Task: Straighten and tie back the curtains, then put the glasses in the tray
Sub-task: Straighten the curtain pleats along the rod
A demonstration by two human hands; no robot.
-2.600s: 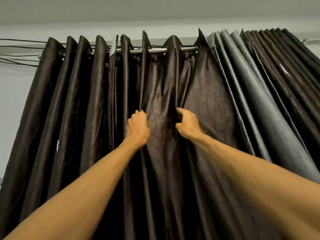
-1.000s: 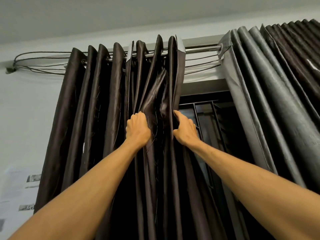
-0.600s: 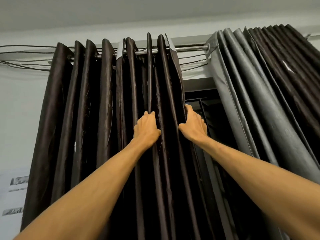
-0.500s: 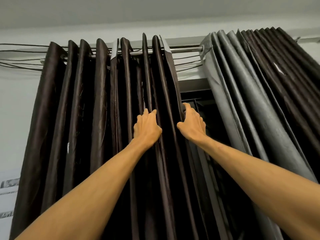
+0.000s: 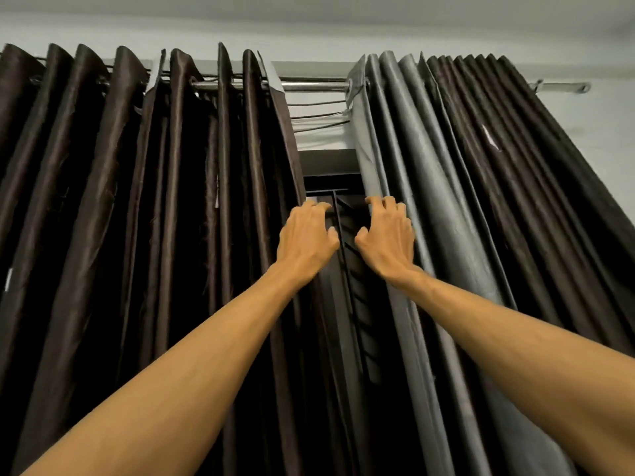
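Hands part: left hand (image 5: 307, 235) half-curled, empty; right hand (image 5: 386, 233) fingering gray curtain (image 5: 412, 173) at 1 o'clock. Straightening underway; tying awaits.

A metal rod (image 5: 314, 86) is mounted across the top of a pale wall (image 5: 604, 125), just under the ceiling (image 5: 309, 8). Thin dark cables (image 5: 318, 115) are strung below the rod. Lower down, a dark window frame (image 5: 326, 164) with black bars (image 5: 343, 269) is seen (the glass cannot be made out).
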